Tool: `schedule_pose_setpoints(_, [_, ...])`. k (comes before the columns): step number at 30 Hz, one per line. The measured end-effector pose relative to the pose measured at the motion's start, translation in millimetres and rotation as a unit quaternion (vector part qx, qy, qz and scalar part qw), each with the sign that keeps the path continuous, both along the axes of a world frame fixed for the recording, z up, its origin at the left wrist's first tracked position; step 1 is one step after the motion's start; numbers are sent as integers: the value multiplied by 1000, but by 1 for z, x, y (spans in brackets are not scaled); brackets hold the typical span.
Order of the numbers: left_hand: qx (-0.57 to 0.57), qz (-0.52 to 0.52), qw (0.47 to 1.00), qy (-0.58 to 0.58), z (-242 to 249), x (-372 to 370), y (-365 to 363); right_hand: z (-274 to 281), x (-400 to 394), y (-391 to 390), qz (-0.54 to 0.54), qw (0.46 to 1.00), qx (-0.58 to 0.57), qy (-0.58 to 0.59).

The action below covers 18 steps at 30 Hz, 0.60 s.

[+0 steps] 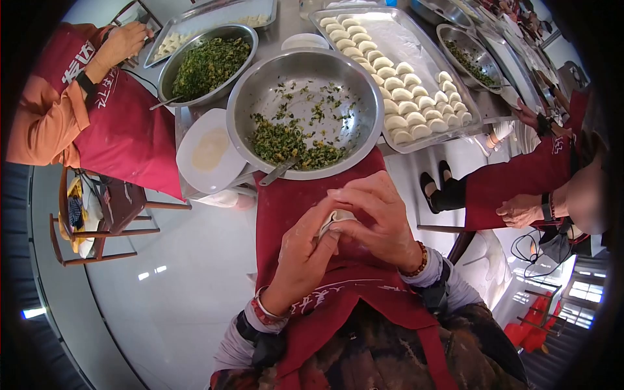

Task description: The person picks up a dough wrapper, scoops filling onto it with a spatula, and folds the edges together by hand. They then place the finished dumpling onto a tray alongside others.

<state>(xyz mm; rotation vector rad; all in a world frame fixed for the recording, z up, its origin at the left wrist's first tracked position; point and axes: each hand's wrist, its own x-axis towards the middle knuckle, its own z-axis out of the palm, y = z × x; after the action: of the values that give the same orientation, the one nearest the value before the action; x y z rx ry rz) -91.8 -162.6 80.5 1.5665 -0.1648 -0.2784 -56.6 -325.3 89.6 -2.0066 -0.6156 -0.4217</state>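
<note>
Both hands at chest: left hand (302, 250) cups dumpling (333, 221), right hand (377, 221) pinches its edge closed. Just beyond hands, steel bowl (247, 97) nearly emptied, little green filling (286, 143) left. Tray (390, 36) beyond right hand mostly filled with finished dumplings.

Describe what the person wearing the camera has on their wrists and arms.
Both hands are bare. The left hand has a red-and-white band at the wrist above a grey sleeve with a dark cuff. The right hand wears a bracelet of brown beads over a pale grey sleeve. A dark red apron with white lettering lies beneath.
</note>
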Motion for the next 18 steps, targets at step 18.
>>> schedule_pose_setpoints(18, [-95,41,989,110,5,-4,-6,-14,-2,-9,7,1000,-16,3])
